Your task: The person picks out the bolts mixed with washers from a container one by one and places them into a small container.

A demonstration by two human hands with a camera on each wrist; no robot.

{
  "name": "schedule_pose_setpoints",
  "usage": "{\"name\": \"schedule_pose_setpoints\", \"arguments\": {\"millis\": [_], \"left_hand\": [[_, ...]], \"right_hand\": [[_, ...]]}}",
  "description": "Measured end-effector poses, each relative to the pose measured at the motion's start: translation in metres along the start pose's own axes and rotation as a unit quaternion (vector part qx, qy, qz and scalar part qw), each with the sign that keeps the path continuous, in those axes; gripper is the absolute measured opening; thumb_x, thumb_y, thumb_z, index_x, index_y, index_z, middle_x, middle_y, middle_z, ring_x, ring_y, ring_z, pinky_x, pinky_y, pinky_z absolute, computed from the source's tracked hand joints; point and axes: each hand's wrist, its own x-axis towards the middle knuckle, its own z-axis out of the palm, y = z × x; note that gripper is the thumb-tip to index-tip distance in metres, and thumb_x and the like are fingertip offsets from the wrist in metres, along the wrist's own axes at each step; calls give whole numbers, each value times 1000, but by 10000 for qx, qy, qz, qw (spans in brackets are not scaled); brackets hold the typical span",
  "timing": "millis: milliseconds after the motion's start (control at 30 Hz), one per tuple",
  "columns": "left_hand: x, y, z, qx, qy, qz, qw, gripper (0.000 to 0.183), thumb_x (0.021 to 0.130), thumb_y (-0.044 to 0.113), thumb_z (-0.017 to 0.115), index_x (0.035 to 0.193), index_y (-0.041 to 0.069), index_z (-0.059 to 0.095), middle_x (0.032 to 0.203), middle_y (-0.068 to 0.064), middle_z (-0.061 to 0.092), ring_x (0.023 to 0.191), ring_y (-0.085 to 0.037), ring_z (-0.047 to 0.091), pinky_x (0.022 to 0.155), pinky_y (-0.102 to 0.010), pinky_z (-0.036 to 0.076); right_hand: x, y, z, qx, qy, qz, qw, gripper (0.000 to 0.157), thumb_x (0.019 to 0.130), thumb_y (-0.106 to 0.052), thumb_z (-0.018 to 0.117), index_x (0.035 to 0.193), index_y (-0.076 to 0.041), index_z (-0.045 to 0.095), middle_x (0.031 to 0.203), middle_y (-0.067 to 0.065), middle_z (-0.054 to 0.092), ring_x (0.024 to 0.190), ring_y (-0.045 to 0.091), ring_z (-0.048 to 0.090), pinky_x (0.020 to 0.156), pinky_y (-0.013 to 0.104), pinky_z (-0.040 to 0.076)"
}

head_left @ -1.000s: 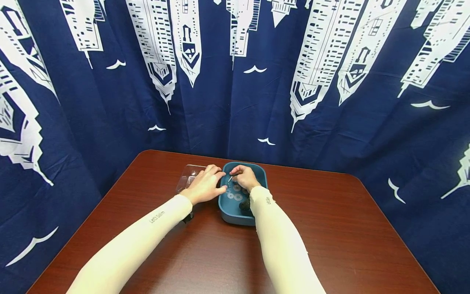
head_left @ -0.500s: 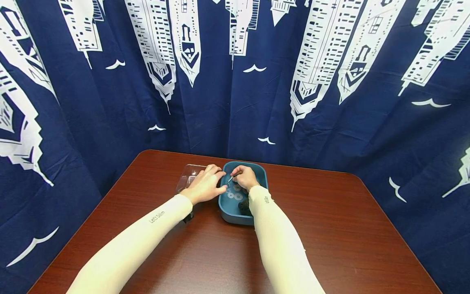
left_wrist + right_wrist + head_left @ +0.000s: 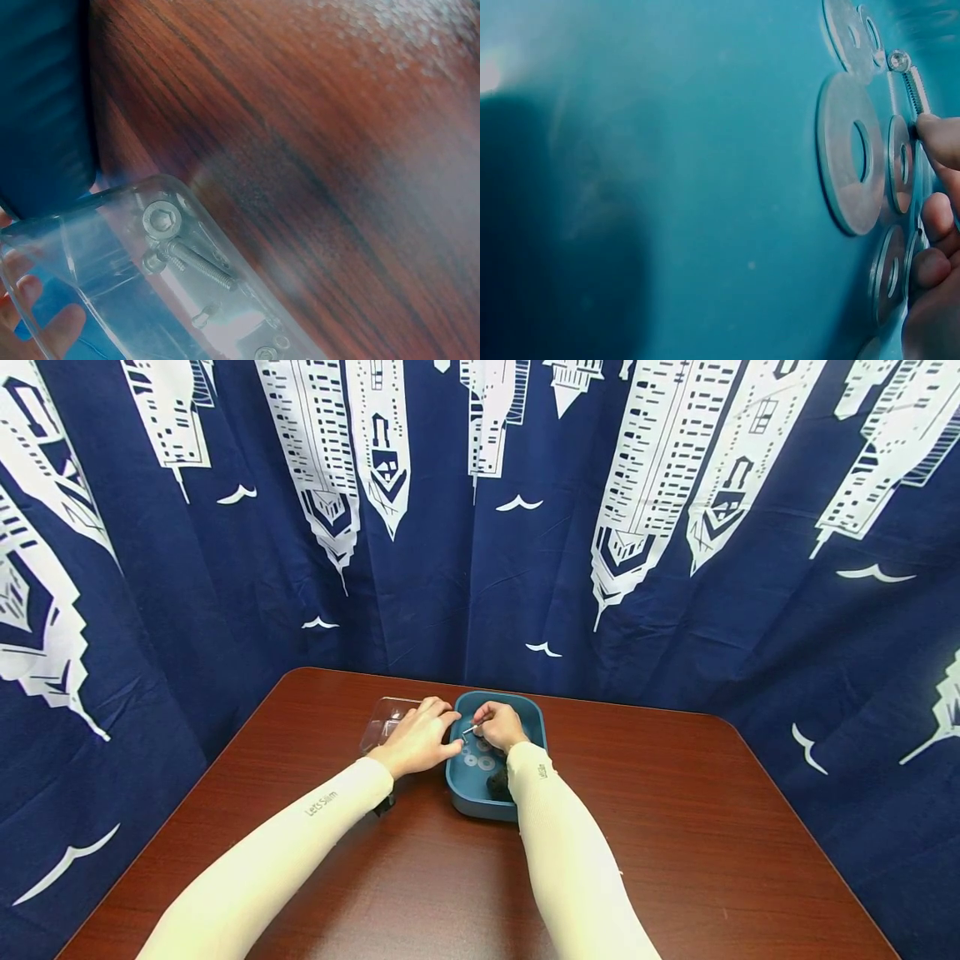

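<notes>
My right hand (image 3: 501, 725) reaches into a blue bin (image 3: 486, 811) and pinches a silver threaded screw (image 3: 470, 729) between thumb and fingertips. In the right wrist view the screw's threads (image 3: 913, 94) show just beyond the thumb, close over the bin floor. Several flat washers, one of them a large washer (image 3: 829, 161), lie around the fingers. My left hand (image 3: 418, 742) rests with relaxed, spread fingers at the bin's left rim, next to a clear plastic box (image 3: 384, 717). Through that box its fingertips (image 3: 64, 326) appear in the left wrist view.
Inside the clear box lie loose hardware pieces, among them a socket-head bolt (image 3: 161, 220) and a long screw (image 3: 201, 264). A dark object (image 3: 498, 783) shows beside the right wrist in the bin. A brown wooden table (image 3: 675, 827) bears everything, with a blue patterned curtain (image 3: 465, 610) behind.
The screw in my right hand has tilted from steep to flatter, pointing left. My right hand and forearm have shifted slightly. My left hand has stayed put.
</notes>
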Motion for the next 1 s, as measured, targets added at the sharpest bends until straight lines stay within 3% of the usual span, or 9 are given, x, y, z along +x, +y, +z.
{"name": "schedule_pose_setpoints", "arguments": {"millis": [1000], "left_hand": [[-1,-2,4,-2,-9,-60,10000,56,92,41,67,138,10,61,137,-11,57,135,-28,44,108,-49,42]], "right_hand": [[0,4,-3,285,-55,22,9996,17,75,11,72,81,-4,66,67,-1,61,56,11,52,50,22,44]]}}
